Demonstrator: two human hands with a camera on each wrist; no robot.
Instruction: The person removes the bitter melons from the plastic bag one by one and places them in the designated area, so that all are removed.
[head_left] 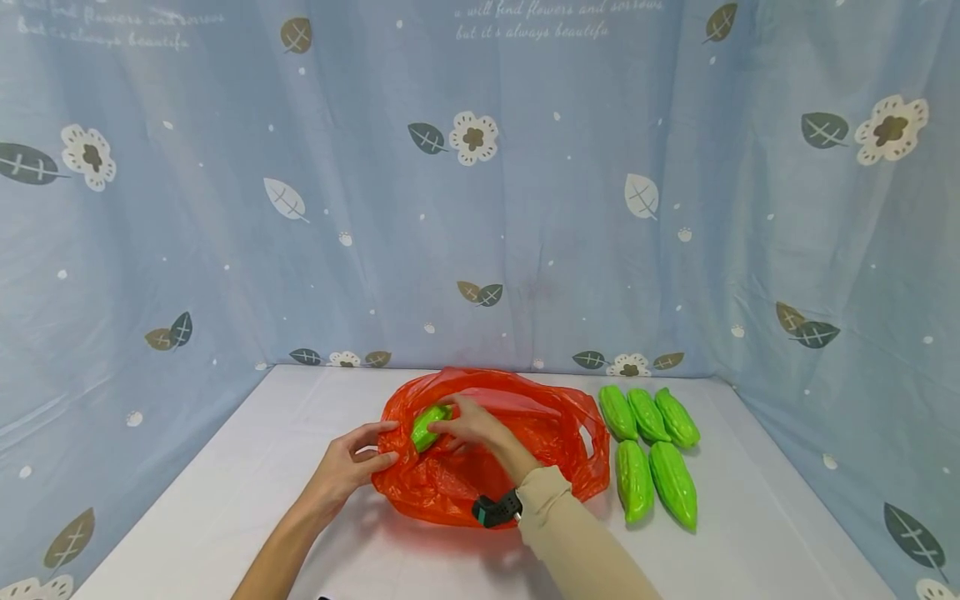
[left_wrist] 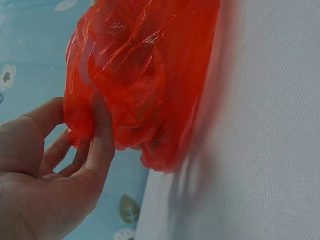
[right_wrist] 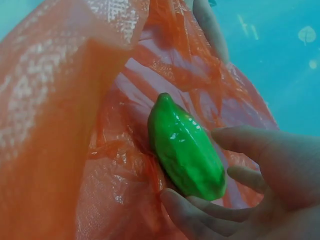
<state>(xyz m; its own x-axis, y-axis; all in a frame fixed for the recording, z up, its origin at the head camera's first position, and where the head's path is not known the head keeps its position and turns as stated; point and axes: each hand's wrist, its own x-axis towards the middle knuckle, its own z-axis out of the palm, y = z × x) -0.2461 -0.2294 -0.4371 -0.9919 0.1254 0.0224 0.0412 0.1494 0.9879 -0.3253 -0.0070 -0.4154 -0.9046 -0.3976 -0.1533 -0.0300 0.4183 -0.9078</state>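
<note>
A red plastic bag (head_left: 480,492) lies on the white table with its mouth spread. My left hand (head_left: 352,467) pinches the bag's left edge between thumb and fingers; the left wrist view shows the thin film (left_wrist: 135,75) between them. Inside the bag, near its left side, is a glossy green ridged gourd (right_wrist: 185,150). My right hand (head_left: 472,425) reaches into the mouth beside this gourd. In the right wrist view its fingers (right_wrist: 240,140) are spread loosely around the gourd's near end, not closed tightly on it.
Several more green gourds (head_left: 633,479) lie in two rows on the table, right of the bag. A blue patterned curtain (head_left: 480,208) hangs behind and at both sides of the white table (head_left: 757,517). A dark band (head_left: 495,510) circles the right wrist.
</note>
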